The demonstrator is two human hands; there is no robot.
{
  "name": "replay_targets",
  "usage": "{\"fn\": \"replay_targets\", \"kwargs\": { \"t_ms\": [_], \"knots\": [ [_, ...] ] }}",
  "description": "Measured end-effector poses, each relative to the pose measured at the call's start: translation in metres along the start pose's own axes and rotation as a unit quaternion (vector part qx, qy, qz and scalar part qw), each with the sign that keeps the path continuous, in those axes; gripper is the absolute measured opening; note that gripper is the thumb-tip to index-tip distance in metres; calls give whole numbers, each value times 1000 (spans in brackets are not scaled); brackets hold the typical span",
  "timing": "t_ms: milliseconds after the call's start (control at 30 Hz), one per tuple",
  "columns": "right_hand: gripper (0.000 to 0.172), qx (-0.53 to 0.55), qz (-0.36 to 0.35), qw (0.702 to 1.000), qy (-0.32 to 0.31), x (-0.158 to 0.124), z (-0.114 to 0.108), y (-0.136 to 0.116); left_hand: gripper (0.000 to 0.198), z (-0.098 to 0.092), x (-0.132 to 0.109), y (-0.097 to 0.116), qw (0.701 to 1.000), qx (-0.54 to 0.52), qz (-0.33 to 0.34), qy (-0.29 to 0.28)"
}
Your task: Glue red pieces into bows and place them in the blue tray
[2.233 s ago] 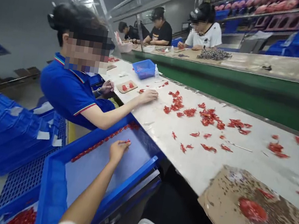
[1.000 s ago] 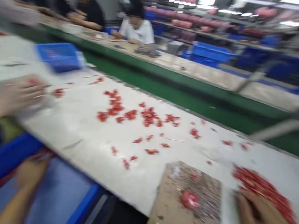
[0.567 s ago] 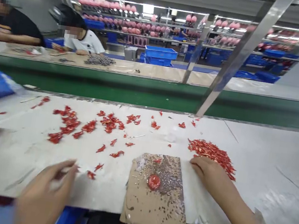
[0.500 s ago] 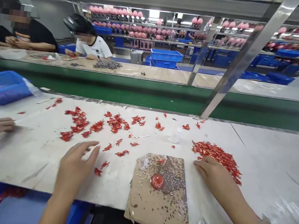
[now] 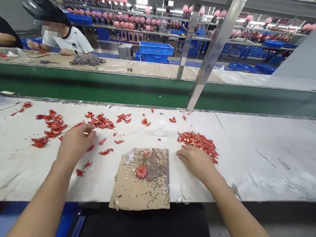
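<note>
The left hand [image 5: 76, 142] curls, its grip unclear, while the open right hand [image 5: 196, 162] touches a heap of red pieces [image 5: 197, 142].

Near counter [image 5: 273, 163]: one left hand [image 5: 76, 142], one right hand [image 5: 195, 163], one cardboard sheet [image 5: 149, 192], one red lump [image 5: 141, 172], one heap of red pieces [image 5: 198, 143].

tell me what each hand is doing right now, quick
Left hand: closed, fingers curled; cannot tell if they hold anything small.
Right hand: open, resting flat at the edge of the pile of red pieces, holding nothing visible.
</note>
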State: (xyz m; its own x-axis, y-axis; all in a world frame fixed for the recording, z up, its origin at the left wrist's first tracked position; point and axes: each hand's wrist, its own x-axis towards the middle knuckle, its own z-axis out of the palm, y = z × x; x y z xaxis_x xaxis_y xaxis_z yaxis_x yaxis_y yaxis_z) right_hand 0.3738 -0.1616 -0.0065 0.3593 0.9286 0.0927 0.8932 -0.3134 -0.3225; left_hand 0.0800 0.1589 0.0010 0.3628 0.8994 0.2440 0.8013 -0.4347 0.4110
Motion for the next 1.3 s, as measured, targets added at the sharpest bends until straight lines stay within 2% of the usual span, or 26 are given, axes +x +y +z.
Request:
{"fn": "replay_targets", "kwargs": {
  "t_ms": [67, 167, 200, 267, 333, 433, 467, 500, 567, 667, 867, 933, 1033, 1133, 1233, 1300],
  "knots": [
    [23, 19, -7, 1000, 2, -3, 2, 4, 32, -14, -19, 2, 990, -114, -68, 38],
    [22, 56, -3, 998, 31, -7, 8, 7, 36, -32, -69, 9, 926, -315, -170, 123],
    [21, 70, 4, 996, 49, -9, 11, 4, 37, -36, -89, 13, 907, -345, -191, 148],
    [17, 122, 28, 988, 92, -13, 16, -8, 36, -39, -135, 20, 892, -357, -223, 169],
    [12, 240, 68, 963, 104, -17, 18, -30, 35, -38, -179, 26, 865, -400, -267, 141],
    [17, 440, 113, 891, 22, -21, 19, -69, 29, -33, -231, 34, 765, -537, -353, 43],
    [18, 468, 111, 877, 0, -21, 19, -81, 30, -32, -243, 36, 736, -563, -376, 10],
    [17, 472, 99, 876, -9, -19, 19, -91, 33, -32, -252, 39, 717, -576, -393, -16],
    [12, 431, 62, 900, 1, -15, 20, -104, 41, -34, -261, 45, 695, -588, -411, -51],
    [10, 361, 27, 932, 8, -7, 22, -111, 50, -39, -262, 54, 682, -600, -413, -73],
    [13, 317, 4, 948, -14, -3, 23, -118, 49, -37, -258, 55, 693, -600, -393, -74],
    [13, 308, -5, 951, -7, -6, 23, -121, 52, -35, -259, 52, 687, -607, -394, -65],
    [13, 281, -39, 959, 22, -12, 27, -122, 59, -33, -260, 49, 659, -635, -400, -49],
    [14, 236, -113, 961, 85, -21, 37, -119, 62, -32, -258, 45, 617, -669, -412, -43],
    [15, 209, -165, 958, 110, -31, 45, -117, 63, -30, -254, 44, 576, -694, -427, -69],
    [15, 230, -159, 955, 103, -38, 42, -120, 61, -27, -251, 46, 559, -706, -424, -96]
  ]
}}
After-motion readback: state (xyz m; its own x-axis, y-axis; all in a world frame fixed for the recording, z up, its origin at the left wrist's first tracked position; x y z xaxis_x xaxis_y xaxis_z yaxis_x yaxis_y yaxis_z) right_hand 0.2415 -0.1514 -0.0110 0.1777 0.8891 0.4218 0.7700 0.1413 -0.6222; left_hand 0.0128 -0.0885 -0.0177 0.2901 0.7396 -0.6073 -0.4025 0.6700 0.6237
